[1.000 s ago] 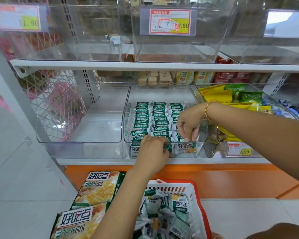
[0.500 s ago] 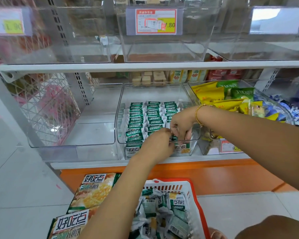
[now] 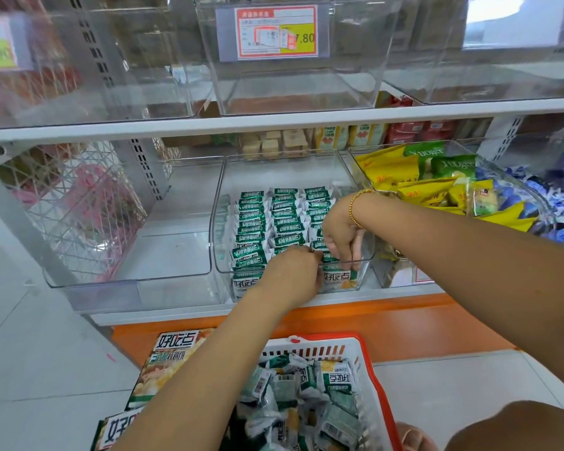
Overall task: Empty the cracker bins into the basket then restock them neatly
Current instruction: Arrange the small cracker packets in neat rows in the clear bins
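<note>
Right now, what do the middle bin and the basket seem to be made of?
Middle bin: seemingly clear, glossy hard plastic, perhaps acrylic; packets show through its walls. Basket: apparently white moulded plastic, slotted wall, red rim.

Packets (image 3: 284,219) crowd the center bin (image 3: 217,229) front, its back is bare. Left-of-frame bin (image 3: 163,255) is open, with a shelf (image 3: 274,122) close overhead.
</note>
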A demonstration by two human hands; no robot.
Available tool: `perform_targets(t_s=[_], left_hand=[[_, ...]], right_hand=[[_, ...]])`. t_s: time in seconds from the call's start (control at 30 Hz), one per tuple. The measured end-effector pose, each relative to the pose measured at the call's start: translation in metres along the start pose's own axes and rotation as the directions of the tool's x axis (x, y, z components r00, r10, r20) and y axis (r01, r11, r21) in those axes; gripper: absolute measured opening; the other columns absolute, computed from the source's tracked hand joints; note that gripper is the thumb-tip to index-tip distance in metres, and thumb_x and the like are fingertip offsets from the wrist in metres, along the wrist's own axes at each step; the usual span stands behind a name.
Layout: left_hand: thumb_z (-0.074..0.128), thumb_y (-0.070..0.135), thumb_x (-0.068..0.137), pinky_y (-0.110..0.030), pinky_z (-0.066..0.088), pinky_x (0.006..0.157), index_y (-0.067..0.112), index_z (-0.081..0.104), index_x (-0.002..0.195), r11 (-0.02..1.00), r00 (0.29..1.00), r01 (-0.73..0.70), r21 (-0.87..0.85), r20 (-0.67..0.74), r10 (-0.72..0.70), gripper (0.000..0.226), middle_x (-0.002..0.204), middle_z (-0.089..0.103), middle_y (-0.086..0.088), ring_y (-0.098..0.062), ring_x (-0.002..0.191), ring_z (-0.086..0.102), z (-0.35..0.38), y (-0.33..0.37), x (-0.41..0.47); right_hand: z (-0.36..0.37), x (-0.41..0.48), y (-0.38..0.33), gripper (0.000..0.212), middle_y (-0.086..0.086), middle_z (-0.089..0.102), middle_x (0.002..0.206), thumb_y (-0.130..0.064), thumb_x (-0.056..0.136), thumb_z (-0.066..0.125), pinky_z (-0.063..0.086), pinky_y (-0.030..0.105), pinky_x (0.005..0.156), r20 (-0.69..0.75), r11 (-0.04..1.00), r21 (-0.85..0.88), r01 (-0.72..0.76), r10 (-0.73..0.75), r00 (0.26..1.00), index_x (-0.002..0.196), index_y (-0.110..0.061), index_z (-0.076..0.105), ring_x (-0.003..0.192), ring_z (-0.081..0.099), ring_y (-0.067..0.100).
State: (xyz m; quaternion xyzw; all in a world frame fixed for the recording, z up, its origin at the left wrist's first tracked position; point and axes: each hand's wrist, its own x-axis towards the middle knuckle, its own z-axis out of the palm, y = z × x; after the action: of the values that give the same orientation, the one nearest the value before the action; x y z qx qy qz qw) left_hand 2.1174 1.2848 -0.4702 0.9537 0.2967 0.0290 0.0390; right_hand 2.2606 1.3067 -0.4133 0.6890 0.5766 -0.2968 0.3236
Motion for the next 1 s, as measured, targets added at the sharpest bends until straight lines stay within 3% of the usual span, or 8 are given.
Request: perform_targets(t_s=[0.1, 0.17, 0.27, 0.37, 0.47, 0.7, 0.8, 1.0], left_hand=[[0.044, 0.024, 0.095, -0.034, 0.044, 0.074, 0.009, 0.056, 0.119, 1.000, 1.000, -0.015, 0.001, 0.008, 0.015, 0.032, 0.112, 0.057, -0.011, -0.028, 0.109, 0.052, -0.001, 0.000, 0.003], [0.046, 0.025, 0.094, -0.031, 0.039, 0.069, 0.008, 0.059, 0.108, 1.000, 1.000, -0.011, 0.000, 0.028, 0.011, 0.025, 0.108, 0.057, -0.012, -0.028, 0.105, 0.052, -0.003, 0.000, 0.005], [0.049, 0.024, 0.094, -0.032, 0.039, 0.071, 0.006, 0.061, 0.109, 0.999, 0.998, 0.004, 0.032, 0.070, -0.007, 0.027, 0.109, 0.056, -0.013, -0.028, 0.106, 0.051, -0.004, 0.002, 0.009], [0.047, 0.020, 0.095, -0.037, 0.043, 0.080, 0.005, 0.058, 0.118, 0.997, 0.997, 0.002, 0.071, 0.080, -0.008, 0.030, 0.116, 0.054, -0.014, -0.029, 0.112, 0.048, -0.002, 0.006, 0.007], [0.047, 0.017, 0.093, -0.038, 0.047, 0.082, 0.011, 0.058, 0.125, 0.996, 0.998, -0.054, 0.068, -0.008, 0.055, 0.034, 0.125, 0.052, -0.009, -0.027, 0.115, 0.048, -0.002, 0.006, 0.004], [0.050, 0.015, 0.088, -0.029, 0.038, 0.057, 0.009, 0.066, 0.097, 0.999, 1.000, 0.012, -0.042, 0.014, -0.011, 0.020, 0.079, 0.060, -0.008, -0.027, 0.076, 0.057, -0.008, 0.010, -0.001], [0.050, 0.015, 0.087, -0.028, 0.034, 0.052, 0.010, 0.064, 0.092, 0.998, 0.999, 0.032, -0.052, 0.046, -0.029, 0.016, 0.067, 0.051, -0.002, -0.027, 0.072, 0.053, -0.010, 0.011, -0.004], [0.053, 0.018, 0.094, -0.027, 0.043, 0.077, 0.009, 0.061, 0.114, 0.939, 0.915, 0.025, -0.342, -0.371, -0.160, 0.023, 0.116, 0.060, -0.008, -0.021, 0.099, 0.058, 0.000, 0.017, -0.061]], right_hand=[[0.002, -0.002, -0.002, 0.026, -0.002, 0.067, 0.114, -0.019, 0.091, 0.065, 0.050, 0.021, 0.081, -0.032, 0.997, -0.073, -0.003, 0.001, 0.999, 0.115, -0.009, 0.066, 0.099, 0.064, 0.016], [0.007, 0.004, 0.006, 0.002, -0.001, 0.071, 0.097, -0.018, 0.088, 0.067, 0.055, 0.032, 0.072, -0.229, 0.999, -0.043, -0.032, 0.021, 0.973, 0.088, -0.016, 0.069, 0.088, 0.068, 0.019], [0.010, 0.005, 0.009, 0.012, -0.001, 0.070, 0.076, -0.017, 0.084, 0.072, 0.056, 0.031, 0.062, -0.298, 0.997, 0.005, -0.072, 0.070, 0.952, 0.074, -0.018, 0.065, 0.070, 0.070, 0.015], [0.009, 0.008, 0.003, 0.028, 0.007, 0.074, 0.099, -0.014, 0.083, 0.075, 0.056, 0.035, 0.088, -0.056, 0.997, 0.040, -0.069, 0.072, 0.996, 0.108, -0.005, 0.067, 0.068, 0.071, 0.006], [0.012, 0.007, 0.002, 0.036, 0.000, 0.075, 0.097, -0.022, 0.079, 0.079, 0.051, 0.035, 0.095, -0.092, 0.997, -0.002, -0.076, 0.076, 0.993, 0.110, -0.008, 0.069, 0.077, 0.071, 0.009], [0.026, -0.011, 0.003, 0.032, 0.002, 0.072, 0.098, -0.031, 0.079, 0.077, 0.055, 0.029, 0.073, -0.410, 0.998, 0.051, 0.027, -0.004, 0.912, 0.100, -0.008, 0.070, 0.084, 0.068, 0.016], [0.040, -0.048, 0.005, 0.017, 0.004, 0.068, 0.083, -0.025, 0.084, 0.073, 0.051, 0.023, 0.061, -0.569, 0.926, 0.292, 0.240, -0.033, 0.822, 0.087, -0.012, 0.064, 0.070, 0.067, 0.015], [0.111, -0.073, 0.020, 0.029, -0.002, 0.065, 0.059, -0.031, 0.089, 0.067, 0.053, 0.018, 0.057, -0.748, 0.787, 0.397, 0.471, -0.019, 0.663, 0.066, -0.015, 0.060, 0.051, 0.064, 0.002]])
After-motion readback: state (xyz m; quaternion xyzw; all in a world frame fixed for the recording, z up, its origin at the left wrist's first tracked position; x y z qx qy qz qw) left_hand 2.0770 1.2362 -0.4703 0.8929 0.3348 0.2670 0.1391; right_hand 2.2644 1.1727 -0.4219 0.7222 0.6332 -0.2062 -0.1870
